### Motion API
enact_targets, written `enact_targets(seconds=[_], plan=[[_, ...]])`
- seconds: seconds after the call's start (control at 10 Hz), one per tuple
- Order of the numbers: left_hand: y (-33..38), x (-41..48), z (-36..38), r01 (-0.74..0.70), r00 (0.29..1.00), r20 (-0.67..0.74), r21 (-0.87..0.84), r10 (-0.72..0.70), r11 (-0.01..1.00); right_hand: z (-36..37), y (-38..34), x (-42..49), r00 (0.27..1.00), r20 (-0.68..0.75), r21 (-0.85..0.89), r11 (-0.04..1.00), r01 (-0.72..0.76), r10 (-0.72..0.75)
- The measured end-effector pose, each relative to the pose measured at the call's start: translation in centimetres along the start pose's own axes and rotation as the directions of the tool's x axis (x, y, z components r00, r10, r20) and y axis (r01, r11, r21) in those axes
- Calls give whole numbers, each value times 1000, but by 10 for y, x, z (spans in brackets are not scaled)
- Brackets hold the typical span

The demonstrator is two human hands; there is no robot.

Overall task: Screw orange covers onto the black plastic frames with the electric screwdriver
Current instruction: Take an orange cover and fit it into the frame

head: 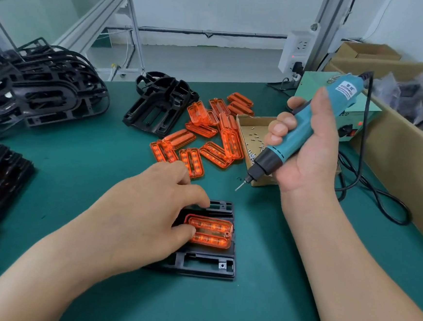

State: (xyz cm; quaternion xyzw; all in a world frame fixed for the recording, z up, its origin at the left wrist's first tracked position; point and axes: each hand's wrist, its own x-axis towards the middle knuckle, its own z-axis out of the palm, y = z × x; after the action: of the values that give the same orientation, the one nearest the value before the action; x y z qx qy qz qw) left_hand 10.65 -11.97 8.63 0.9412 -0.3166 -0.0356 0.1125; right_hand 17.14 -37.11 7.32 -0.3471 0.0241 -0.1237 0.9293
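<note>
Orange cover (pixel 211 232) sits in the middle opening of the black frame (pixel 207 264), frame flat on the green table (pixel 245 302) right in front of me. The cover looks like thin, light, clear plastic: stiff but likely to crack or slide, so I judge it better to hold it down at the ends than to squeeze it. The frame looks rigid and light too and would skate on the mat if not pinned.

My left hand (pixel 148 213) lies spread over the frame's left part, thumb tip pressing the cover's left end, forefinger on the frame's far edge, nothing pinched. There is a screw tab at the cover's right end; I can't tell if a screw is in it.

My right hand (pixel 305 147) is wrapped round the electric screwdriver (pixel 308 132), held up off the table, bit angled down-left, well clear of the frame.

Behind: loose covers (pixel 207 134) in a heap, a small box of screws (pixel 251 128) just beside them, more frames (pixel 159 103) farther back, a bigger stack of frames (pixel 46 89) at far left. The power unit (pixel 356 113) and a cardboard carton (pixel 395 154) are on my right.
</note>
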Motion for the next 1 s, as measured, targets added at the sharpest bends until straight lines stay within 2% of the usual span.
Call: enact_targets(seconds=[0.2,0.4,0.7,1.0], plan=[[0,1,0,-69,993,89,-93,77,993,0,0,0,1000,3,-1,1000,-2,2],[-6,0,7,-79,987,136,-87,90,993,0,0,0,1000,8,-3,1000,-4,4],[-13,5,8,-93,982,146,-170,118,981,1,1,-2,1000,7,-11,1000,-7,7],[-9,5,15,-90,988,116,-99,101,991,1,0,-2,1000,1,-12,1000,-8,8]])
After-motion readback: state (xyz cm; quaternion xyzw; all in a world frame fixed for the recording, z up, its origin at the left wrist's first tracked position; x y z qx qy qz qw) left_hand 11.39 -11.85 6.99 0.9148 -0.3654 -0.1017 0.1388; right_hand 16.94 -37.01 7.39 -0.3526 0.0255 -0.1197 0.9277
